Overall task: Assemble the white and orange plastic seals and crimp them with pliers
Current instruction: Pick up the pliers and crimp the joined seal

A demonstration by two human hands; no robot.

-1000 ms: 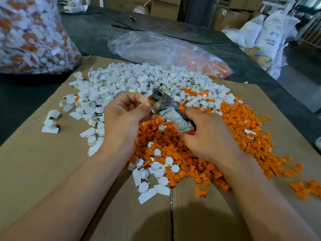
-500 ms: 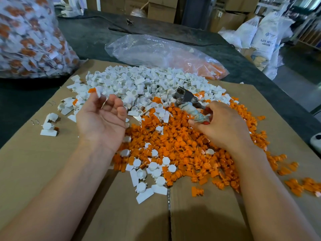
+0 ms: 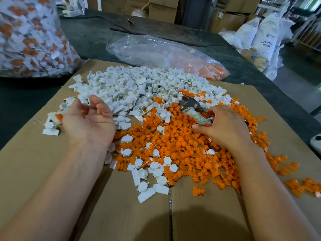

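A heap of white seal bodies (image 3: pixel 139 84) covers the far part of the cardboard (image 3: pixel 34 162), and a heap of orange inserts (image 3: pixel 182 146) spreads nearer me. My left hand (image 3: pixel 88 120) hovers palm up at the left edge of the piles, its fingers loosely curled and holding nothing. Just left of it lies a small group of assembled seals (image 3: pixel 52 122), white with orange. My right hand (image 3: pixel 224 126) grips the wrapped handles of the pliers (image 3: pixel 189 105) over the orange heap, jaws pointing away to the upper left.
A big clear bag of finished seals (image 3: pixel 29 37) stands at the far left on the dark table (image 3: pixel 97 35). A flatter clear bag with orange parts (image 3: pixel 163 56) lies behind the piles. Cartons and white sacks (image 3: pixel 265 37) stand beyond the table.
My left hand let go of the seal it held at the plier jaws and swung left, palm up, to the small group of assembled seals. My right hand lowered the pliers to the right.
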